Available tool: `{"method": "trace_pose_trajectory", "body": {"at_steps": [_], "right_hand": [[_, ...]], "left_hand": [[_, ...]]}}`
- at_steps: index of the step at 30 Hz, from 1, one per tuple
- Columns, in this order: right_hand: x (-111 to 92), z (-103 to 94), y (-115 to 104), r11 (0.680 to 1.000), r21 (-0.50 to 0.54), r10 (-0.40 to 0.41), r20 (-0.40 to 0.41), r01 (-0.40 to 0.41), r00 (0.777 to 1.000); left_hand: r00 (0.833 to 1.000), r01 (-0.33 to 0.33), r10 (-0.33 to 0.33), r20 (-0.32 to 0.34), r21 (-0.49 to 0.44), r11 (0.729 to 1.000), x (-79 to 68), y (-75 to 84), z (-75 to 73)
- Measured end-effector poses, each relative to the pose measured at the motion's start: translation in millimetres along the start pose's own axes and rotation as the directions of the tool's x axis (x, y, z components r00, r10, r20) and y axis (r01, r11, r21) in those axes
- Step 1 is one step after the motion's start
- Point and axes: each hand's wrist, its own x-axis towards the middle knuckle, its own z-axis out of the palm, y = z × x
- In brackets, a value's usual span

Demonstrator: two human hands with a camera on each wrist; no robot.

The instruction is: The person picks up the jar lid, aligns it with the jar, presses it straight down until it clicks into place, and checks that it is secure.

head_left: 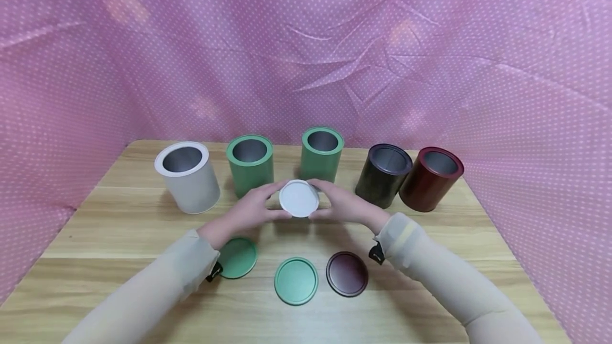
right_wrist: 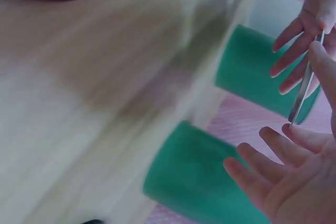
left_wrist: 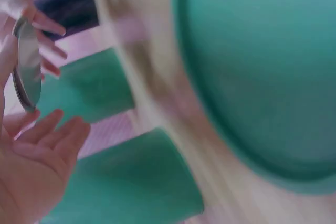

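A round white lid (head_left: 299, 198) is held up over the middle of the table, its pale face showing in the head view. My left hand (head_left: 255, 207) pinches its left edge between thumb and index finger. On the opposite edge, my right hand (head_left: 345, 203) grips the lid the same way. Edge-on in the left wrist view, the lid (left_wrist: 28, 64) shows its metallic underside, with the other fingers spread below it. Right behind the hands stand a green can (head_left: 251, 168) and a second green can (head_left: 322, 155), both with open tops.
A white can (head_left: 190, 182) stands at the left; a blackish can (head_left: 382, 179) and a dark red can (head_left: 430, 182) stand together at the right. Nearer on the wooden table lie a green lid (head_left: 238, 258), another green lid (head_left: 296, 281) and a dark red lid (head_left: 347, 274). Pink dotted cloth (head_left: 306, 57) hangs behind.
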Motion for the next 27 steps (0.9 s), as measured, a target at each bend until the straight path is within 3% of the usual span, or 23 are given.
{"method": "trace_pose_trajectory", "body": {"at_steps": [8, 12, 17, 21, 27], "right_hand": [[5.3, -10.9, -27.5, 0.999, -0.008, -0.053, -0.079, 0.053, 0.995], [11.3, -14.1, -39.6, 0.999, 0.015, -0.050, -0.093, 0.051, 0.994], [24.4, -16.1, -54.9, 0.991, 0.087, -0.087, -0.114, 0.098, 0.990], [36.4, -16.4, -64.2, 0.974, 0.173, -0.125, -0.112, 0.143, 0.986], [54.1, -19.0, -75.1, 0.957, 0.249, -0.123, -0.119, 0.149, 0.985]], "left_hand": [[0.994, -0.086, 0.077, -0.080, -0.116, 0.990, -10.9, 2.6, -25.8], [0.992, -0.105, 0.092, -0.090, -0.162, 0.981, -14.9, 4.8, -41.6], [0.994, -0.085, 0.066, -0.092, -0.211, 0.974, -23.1, 5.8, -63.6], [0.992, -0.083, 0.060, -0.111, -0.216, 0.973, -31.2, 5.3, -77.7], [0.986, -0.080, 0.050, -0.162, -0.187, 0.979, -38.9, 5.1, -95.8]]}}
